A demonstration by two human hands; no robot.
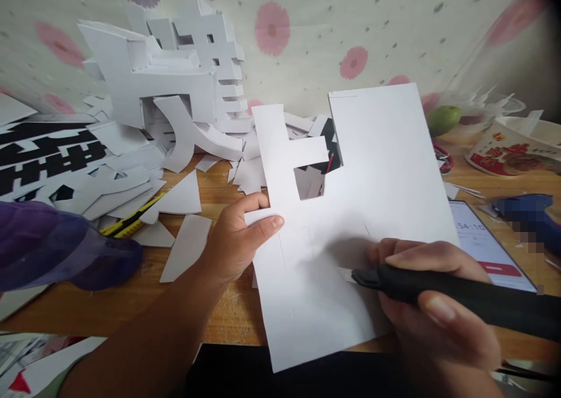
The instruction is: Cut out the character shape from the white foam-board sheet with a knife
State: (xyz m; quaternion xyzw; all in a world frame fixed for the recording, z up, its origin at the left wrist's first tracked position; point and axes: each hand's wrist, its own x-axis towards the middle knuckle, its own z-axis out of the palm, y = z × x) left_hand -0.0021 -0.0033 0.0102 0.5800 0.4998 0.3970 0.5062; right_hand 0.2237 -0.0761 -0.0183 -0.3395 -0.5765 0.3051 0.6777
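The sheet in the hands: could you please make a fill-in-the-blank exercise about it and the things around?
The black-handled knife is held in the ____ hand.
The sheet gripped by the left hand is coloured ____.
The fruit near the printed bowl is mostly ____.

Missing words: right; white; green.

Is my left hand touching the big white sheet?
Touching. The head view shows the left hand holding the sheet by its edge, its thumb lying on top.
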